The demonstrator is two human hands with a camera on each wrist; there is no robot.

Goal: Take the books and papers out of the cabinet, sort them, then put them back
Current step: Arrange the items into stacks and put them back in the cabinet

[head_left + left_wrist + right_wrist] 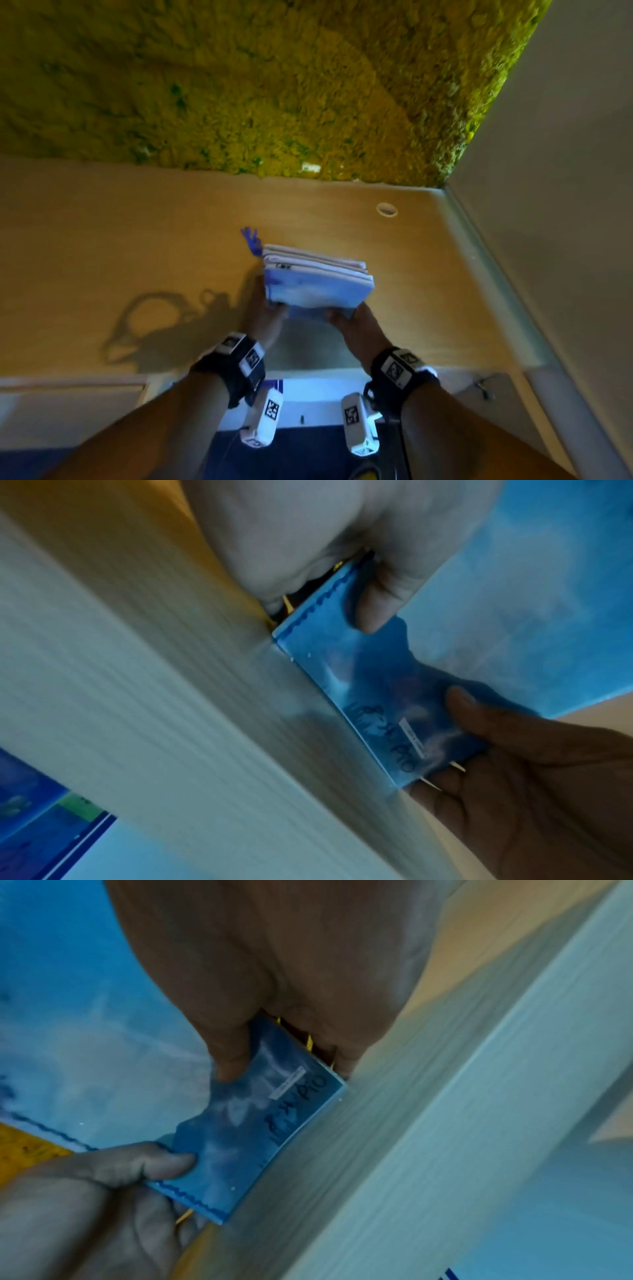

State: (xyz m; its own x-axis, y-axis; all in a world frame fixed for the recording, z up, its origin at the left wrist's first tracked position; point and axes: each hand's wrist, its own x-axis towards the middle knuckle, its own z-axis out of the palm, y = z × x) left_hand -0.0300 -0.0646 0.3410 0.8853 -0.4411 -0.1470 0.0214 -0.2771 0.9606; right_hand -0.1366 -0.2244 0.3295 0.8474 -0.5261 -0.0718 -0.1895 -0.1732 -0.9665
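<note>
- You hold a stack of books (317, 279) between both hands, over the middle of the wooden tabletop (102, 240); whether its underside touches the wood cannot be told from the head view.
- Your left hand (262, 313) grips the stack's corner at 7 o'clock; in the left wrist view the thumb lies on the blue cover (373, 696) and the fingers curl beneath.
- Your right hand (356, 325) grips the corner at 5 o'clock; in the right wrist view its thumb presses flat on the same cover (260, 1123), fingers tucked under.
- The top book has a glossy, cloudy sky-blue cover, rectangular, with dark handwriting and a small pale label near one edge; a darker scalloped line runs along the spine side.
- Under it lie several thinner white-edged books or pads, their page edges fanned a little toward 12 o'clock.
- A blue-violet tassel (250, 240) sticks out from the stack's far corner at 11 o'clock.
- The tabletop is smooth, pale wood grain; a round cable hole with a light rim (387, 209) sits toward 1 o'clock, well apart from the stack.
- Behind the tabletop rises a wall of bumpy, mossy yellow-green texture (257, 85); a plain smooth wall (565, 171) closes the side at 3 o'clock.
- Black straps with square-patterned markers wrap both your wrists.
</note>
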